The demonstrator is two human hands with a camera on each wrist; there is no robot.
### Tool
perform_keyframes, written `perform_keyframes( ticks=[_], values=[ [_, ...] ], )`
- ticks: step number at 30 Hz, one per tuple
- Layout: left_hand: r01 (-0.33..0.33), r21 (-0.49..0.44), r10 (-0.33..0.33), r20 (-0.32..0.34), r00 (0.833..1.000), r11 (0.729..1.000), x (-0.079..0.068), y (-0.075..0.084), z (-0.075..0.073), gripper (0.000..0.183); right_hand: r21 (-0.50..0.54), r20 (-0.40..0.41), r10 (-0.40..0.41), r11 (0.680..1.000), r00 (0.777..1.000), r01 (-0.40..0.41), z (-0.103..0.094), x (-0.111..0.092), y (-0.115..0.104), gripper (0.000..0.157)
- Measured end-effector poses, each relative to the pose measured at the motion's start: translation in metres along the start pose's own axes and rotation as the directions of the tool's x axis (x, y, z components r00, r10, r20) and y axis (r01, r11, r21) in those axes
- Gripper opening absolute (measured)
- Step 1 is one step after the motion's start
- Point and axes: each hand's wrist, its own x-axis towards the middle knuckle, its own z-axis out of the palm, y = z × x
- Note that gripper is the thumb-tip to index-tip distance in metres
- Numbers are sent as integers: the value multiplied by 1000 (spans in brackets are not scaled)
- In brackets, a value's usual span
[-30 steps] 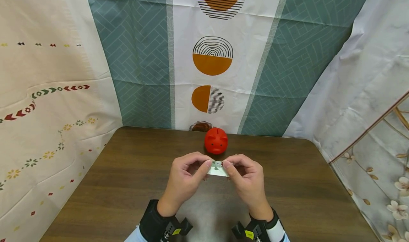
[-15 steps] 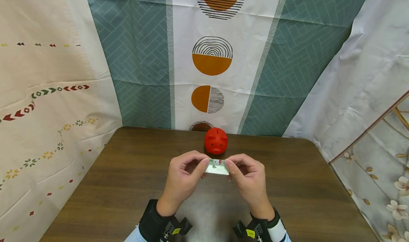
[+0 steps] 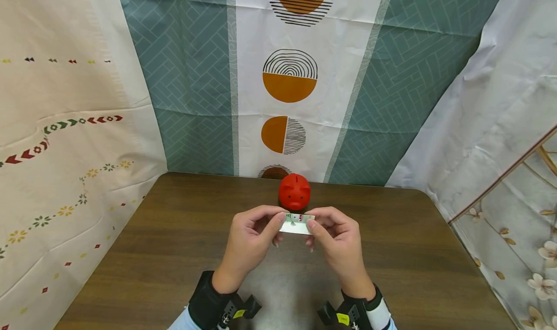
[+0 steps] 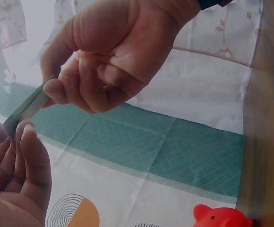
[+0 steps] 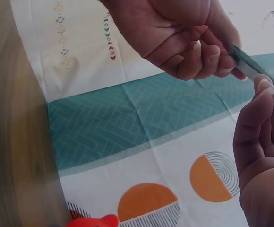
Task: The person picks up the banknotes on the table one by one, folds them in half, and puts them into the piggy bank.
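In the head view, both hands hold a small folded banknote (image 3: 296, 227) over the middle of the table. It is pale green-white, with a dark and red print along its far edge. My left hand (image 3: 245, 247) pinches its left end between thumb and fingers. At the opposite end, my right hand (image 3: 341, 247) has the same kind of pinch. Seen edge-on in the left wrist view, the banknote (image 4: 29, 109) is a thin strip between the fingertips. A red piggy bank (image 3: 294, 193) stands just beyond the hands, facing me.
The brown wooden table (image 3: 183, 233) ends at a patterned teal-and-white curtain (image 3: 196, 127) behind the piggy bank. A cream cloth (image 3: 87, 175) hangs on the left. On the right is a white floral cloth (image 3: 487, 214).
The banknote's printed part has narrowed to a strip along the far edge, and more of its pale face shows. Both hands have shifted only slightly. The piggy bank has stayed put.
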Motion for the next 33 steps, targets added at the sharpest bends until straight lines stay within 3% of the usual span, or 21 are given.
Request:
perform_keyframes(
  ticks=[7, 19, 24, 29, 33],
  values=[
    [36, -69, -33, 37, 999, 997, 0, 2, -3, 18, 62, 2, 58, 996, 998, -58, -1, 1, -1, 14],
    [61, -114, -54, 60, 997, 992, 1, 1, -3, 18, 183, 46, 53, 981, 998, -61, -2, 2, -2, 24],
    [82, -230, -55, 121, 991, 970, 1, 0, -4, 19, 268, 78, 64, 960, 995, -82, -2, 2, -3, 29],
    [82, -293, -44, 137, 990, 952, 2, 2, -5, 19, 343, 116, 61, 934, 991, -98, -3, 3, -4, 34],
    [75, -335, -27, 147, 989, 939, 2, 2, -5, 16, 416, 157, -14, 908, 987, -54, -4, 4, -2, 40]
  ],
)
